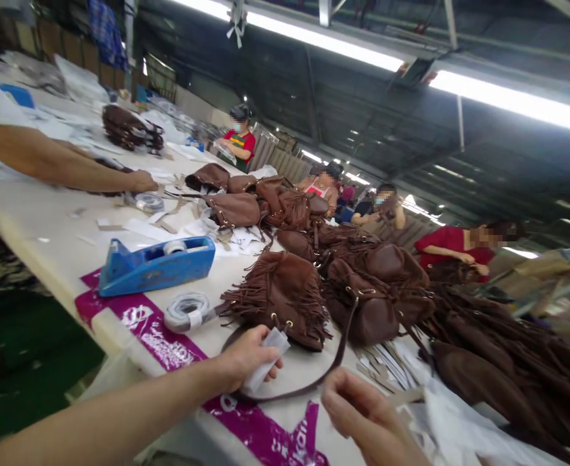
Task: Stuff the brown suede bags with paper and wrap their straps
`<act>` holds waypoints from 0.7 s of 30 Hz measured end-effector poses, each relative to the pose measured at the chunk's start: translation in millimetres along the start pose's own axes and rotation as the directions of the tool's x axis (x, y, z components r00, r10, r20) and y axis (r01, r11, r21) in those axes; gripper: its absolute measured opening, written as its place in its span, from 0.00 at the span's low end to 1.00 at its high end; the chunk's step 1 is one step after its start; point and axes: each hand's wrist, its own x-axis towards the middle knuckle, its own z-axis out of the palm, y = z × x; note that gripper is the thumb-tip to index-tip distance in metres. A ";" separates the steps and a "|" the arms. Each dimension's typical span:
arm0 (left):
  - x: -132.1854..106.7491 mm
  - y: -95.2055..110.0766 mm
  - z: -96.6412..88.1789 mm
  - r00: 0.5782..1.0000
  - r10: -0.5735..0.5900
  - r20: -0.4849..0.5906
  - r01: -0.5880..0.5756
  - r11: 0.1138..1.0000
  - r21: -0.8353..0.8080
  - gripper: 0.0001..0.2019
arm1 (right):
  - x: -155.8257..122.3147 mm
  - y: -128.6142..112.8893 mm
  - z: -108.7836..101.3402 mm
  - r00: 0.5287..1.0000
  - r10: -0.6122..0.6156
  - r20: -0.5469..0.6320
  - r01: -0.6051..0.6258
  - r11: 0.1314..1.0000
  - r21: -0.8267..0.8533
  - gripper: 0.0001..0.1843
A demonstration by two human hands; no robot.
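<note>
My left hand (252, 359) is closed around a translucent white strip (269, 356), paper or thin plastic, just in front of a brown fringed bag (280, 291). The bag lies on the table with gold eyelets facing me. Its long brown strap (346, 340) loops over the tabletop between my hands. To the right, my right hand (363, 411) hovers with loosely curled fingers and nothing visible in them. A coil wrapped in pale grey material (188, 312) lies left of the bag, joined to a strap.
A blue tape dispenser (156, 264) stands on the table's left, near purple printed plastic (168, 343) along the edge. More brown bags (372, 278) are heaped behind and to the right. A co-worker's arm (61, 162) reaches in at left. Several people work farther back.
</note>
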 end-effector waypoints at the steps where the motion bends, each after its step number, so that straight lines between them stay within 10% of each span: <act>1: -0.5 -1.2 0.4 1.000 0.029 -0.005 -0.029 1.000 0.006 0.13 | 16.3 -4.7 16.6 0.998 -0.026 0.050 0.027 0.999 -0.020 0.19; 7: 0.6 -0.9 2.2 0.997 0.061 -0.049 -0.064 0.996 -0.060 0.11 | 74.2 12.5 49.5 0.990 0.049 0.130 -0.048 0.999 -0.012 0.22; 12: 2.6 1.2 1.5 0.999 -0.018 -0.036 0.015 0.996 -0.088 0.13 | 68.6 20.1 30.7 0.974 0.125 0.188 -0.194 0.890 0.413 0.18; 21: 6.5 1.3 -0.6 0.999 -0.051 0.005 0.051 0.986 -0.156 0.13 | 58.8 14.9 40.6 0.981 0.088 0.174 -0.177 0.775 0.606 0.15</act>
